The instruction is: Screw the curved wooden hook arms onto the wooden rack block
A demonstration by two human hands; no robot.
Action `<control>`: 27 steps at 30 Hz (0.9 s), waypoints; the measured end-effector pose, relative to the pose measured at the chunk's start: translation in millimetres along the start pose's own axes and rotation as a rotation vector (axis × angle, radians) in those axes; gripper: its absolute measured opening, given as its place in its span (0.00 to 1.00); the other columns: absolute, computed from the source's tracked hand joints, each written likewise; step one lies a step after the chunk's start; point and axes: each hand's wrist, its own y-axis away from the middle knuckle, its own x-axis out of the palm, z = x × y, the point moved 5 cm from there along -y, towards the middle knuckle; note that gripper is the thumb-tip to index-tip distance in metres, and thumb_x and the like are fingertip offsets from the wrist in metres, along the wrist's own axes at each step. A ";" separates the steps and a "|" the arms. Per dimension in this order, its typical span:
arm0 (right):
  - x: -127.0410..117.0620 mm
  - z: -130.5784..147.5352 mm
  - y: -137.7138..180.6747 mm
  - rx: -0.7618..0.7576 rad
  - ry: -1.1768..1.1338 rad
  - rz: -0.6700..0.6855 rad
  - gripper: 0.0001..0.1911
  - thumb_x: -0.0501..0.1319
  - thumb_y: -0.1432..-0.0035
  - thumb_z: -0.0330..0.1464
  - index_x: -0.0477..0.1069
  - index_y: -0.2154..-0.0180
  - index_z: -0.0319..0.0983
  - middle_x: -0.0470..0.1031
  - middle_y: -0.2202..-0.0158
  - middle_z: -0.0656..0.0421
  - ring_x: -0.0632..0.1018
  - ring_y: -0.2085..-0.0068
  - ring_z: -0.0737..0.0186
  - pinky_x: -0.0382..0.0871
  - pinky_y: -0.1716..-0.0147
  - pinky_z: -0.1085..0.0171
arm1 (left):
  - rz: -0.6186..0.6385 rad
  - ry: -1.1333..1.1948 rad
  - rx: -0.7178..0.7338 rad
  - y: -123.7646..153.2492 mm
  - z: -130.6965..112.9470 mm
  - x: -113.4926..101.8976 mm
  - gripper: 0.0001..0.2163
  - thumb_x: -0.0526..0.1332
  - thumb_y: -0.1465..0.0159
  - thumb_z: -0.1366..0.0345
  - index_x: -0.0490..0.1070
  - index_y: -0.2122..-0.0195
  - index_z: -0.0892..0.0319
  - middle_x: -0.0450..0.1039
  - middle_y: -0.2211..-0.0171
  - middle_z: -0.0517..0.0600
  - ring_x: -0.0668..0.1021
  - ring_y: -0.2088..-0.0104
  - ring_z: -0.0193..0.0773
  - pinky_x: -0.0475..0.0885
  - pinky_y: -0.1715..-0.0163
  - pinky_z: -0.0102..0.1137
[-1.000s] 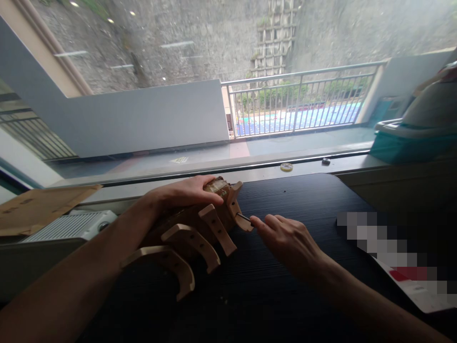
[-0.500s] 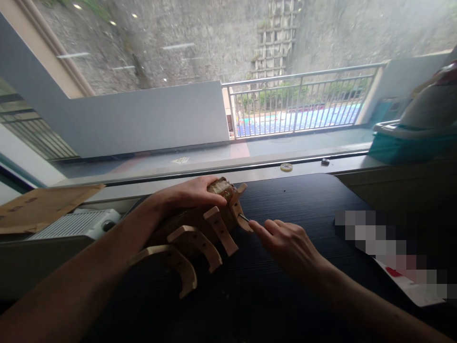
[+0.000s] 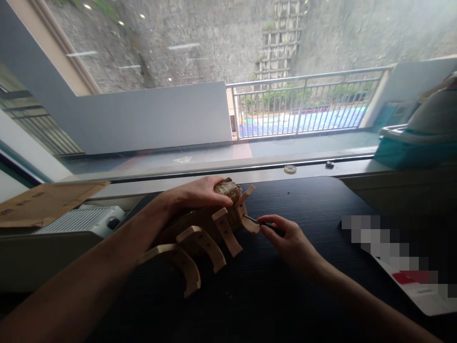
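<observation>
A brown log-like wooden piece (image 3: 228,188) lies across the table, with my left hand (image 3: 202,193) clamped over its top near the far end. Several pale curved wooden hooks (image 3: 209,247) stick out along its near side, with dark screws or holes in them. My right hand (image 3: 291,238) grips a screwdriver (image 3: 272,228) by its dark handle. The metal shaft points left, and its tip meets the rightmost wooden hook (image 3: 245,209) at a hole or screw. Whether a screw sits under the tip is too small to tell.
The black table (image 3: 314,205) runs up to a window sill. On the sill are a roll of tape (image 3: 290,169), a small dark object (image 3: 329,165) and a teal bin (image 3: 400,147). A brown envelope (image 3: 46,202) rests on a white radiator (image 3: 82,219) at left.
My right hand has changed its hold, fingers shifted back along the screwdriver, so more of the dark handle shows. The tip stays at the same hook. My left hand keeps its grip.
</observation>
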 end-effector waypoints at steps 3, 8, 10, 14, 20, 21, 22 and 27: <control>-7.4 12.6 2.8 -0.184 0.327 -0.013 0.22 0.57 0.40 0.36 0.66 0.45 0.40 0.78 0.63 0.55 0.77 0.67 0.59 0.67 0.69 0.63 | 0.000 0.018 0.015 -1.1 1.9 -0.1 0.21 0.64 0.52 0.52 0.70 0.58 0.53 0.76 0.64 0.51 0.76 0.61 0.53 0.70 0.64 0.40; -6.4 27.8 4.6 -0.608 0.877 0.001 0.17 0.51 0.39 0.23 0.71 0.52 0.39 0.75 0.69 0.56 0.73 0.72 0.63 0.58 0.76 0.66 | 0.017 0.004 0.028 -4.4 6.2 -0.6 0.20 0.65 0.51 0.52 0.70 0.59 0.53 0.76 0.63 0.51 0.77 0.61 0.51 0.71 0.64 0.38; -3.8 26.2 2.9 -0.628 0.899 -0.009 0.14 0.52 0.38 0.24 0.73 0.56 0.38 0.75 0.71 0.57 0.73 0.72 0.63 0.58 0.77 0.65 | 0.011 -0.026 0.022 -4.0 5.6 -1.3 0.20 0.64 0.51 0.52 0.70 0.58 0.53 0.76 0.62 0.50 0.77 0.61 0.50 0.71 0.64 0.37; -1.4 19.9 2.0 -0.415 0.539 -0.095 0.12 0.54 0.37 0.30 0.73 0.54 0.38 0.79 0.64 0.56 0.78 0.66 0.61 0.66 0.69 0.65 | -0.018 -0.052 0.007 0.7 -0.4 -1.8 0.22 0.62 0.50 0.52 0.69 0.55 0.54 0.76 0.61 0.50 0.76 0.60 0.49 0.71 0.61 0.38; 4.5 8.6 2.4 -0.011 0.184 -0.045 0.15 0.54 0.38 0.39 0.73 0.55 0.41 0.79 0.66 0.58 0.78 0.68 0.61 0.67 0.71 0.65 | -0.012 -0.041 -0.009 3.2 -2.9 -0.1 0.22 0.62 0.50 0.52 0.69 0.54 0.54 0.77 0.61 0.51 0.77 0.61 0.50 0.72 0.62 0.39; 3.5 11.7 2.6 -0.047 0.254 -0.042 0.14 0.54 0.38 0.38 0.72 0.54 0.41 0.79 0.66 0.58 0.78 0.68 0.60 0.66 0.71 0.64 | -0.014 -0.045 -0.007 2.6 -2.2 -0.4 0.22 0.62 0.50 0.52 0.69 0.55 0.54 0.77 0.61 0.51 0.77 0.60 0.50 0.72 0.62 0.39; 2.0 15.9 3.1 -0.107 0.347 -0.045 0.15 0.55 0.38 0.37 0.71 0.52 0.41 0.79 0.66 0.58 0.78 0.68 0.60 0.65 0.71 0.64 | -0.018 -0.049 -0.006 2.0 -1.4 -0.8 0.22 0.62 0.50 0.52 0.69 0.55 0.54 0.77 0.61 0.51 0.77 0.60 0.50 0.72 0.62 0.39; -3.2 37.3 10.4 -0.567 0.825 -0.044 0.20 0.56 0.42 0.24 0.67 0.47 0.39 0.76 0.68 0.58 0.74 0.72 0.61 0.56 0.77 0.64 | -0.022 -0.038 0.007 -1.1 2.6 -1.8 0.23 0.63 0.52 0.51 0.70 0.56 0.52 0.77 0.61 0.51 0.77 0.59 0.51 0.72 0.62 0.39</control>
